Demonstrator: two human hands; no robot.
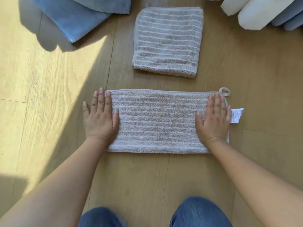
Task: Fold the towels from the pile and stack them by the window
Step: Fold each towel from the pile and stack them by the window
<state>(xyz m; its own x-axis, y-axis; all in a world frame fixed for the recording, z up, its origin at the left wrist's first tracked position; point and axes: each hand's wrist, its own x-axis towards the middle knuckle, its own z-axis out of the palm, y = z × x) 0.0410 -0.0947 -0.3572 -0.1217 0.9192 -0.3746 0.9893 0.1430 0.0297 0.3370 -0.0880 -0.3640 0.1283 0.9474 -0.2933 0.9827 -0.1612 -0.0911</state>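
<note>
From the head view, both hands are flat with fingers straight. The left hand [100,118] presses the left end of the striped towel [157,122], and the right hand [214,118] presses the right end beside the label [237,115]. The towel lies on the floor [49,79] as a long strip, so I'd say it's half folded, with one more fold to come. Just beyond lies a folded striped towel [168,41], already squared. Blue towels [78,17] sit far left and pale towels [255,12] far right; which is pile or stack, I can't tell. No window is in view.
</note>
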